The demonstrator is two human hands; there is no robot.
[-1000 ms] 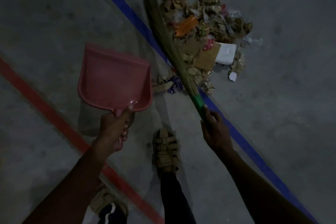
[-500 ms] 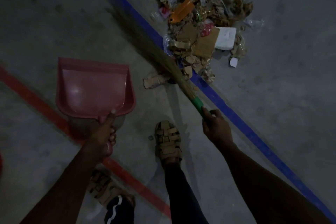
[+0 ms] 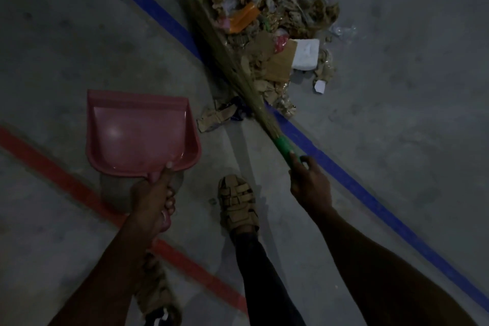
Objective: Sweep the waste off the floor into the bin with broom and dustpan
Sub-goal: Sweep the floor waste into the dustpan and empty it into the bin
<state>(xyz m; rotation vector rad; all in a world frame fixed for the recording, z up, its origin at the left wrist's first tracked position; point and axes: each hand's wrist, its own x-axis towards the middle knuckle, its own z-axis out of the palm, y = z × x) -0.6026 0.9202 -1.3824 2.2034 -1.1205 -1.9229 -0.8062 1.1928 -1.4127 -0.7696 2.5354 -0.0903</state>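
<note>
left hand (image 3: 154, 201) is gripping the handle of the pink dustpan (image 3: 140, 131), thumb lying along the handle top, pan w/ its open mouth facing away from the person, sitting btwn the red floor line (image 3: 66, 182) and the blue floor line (image 3: 344, 180). right hand (image 3: 309, 184) is wrapping round the green handle of the grass broom (image 3: 227, 61), index finger lying along it, bristles lying on the left edge of the waste pile (image 3: 272, 32) and crossing the blue line. a few cardboard scraps (image 3: 215, 116) are lying apart from the pile nr the pan's right side; sandalled foot (image 3: 238, 204) is standing on the floor (image 3: 397, 114) btwn both hands.
</note>
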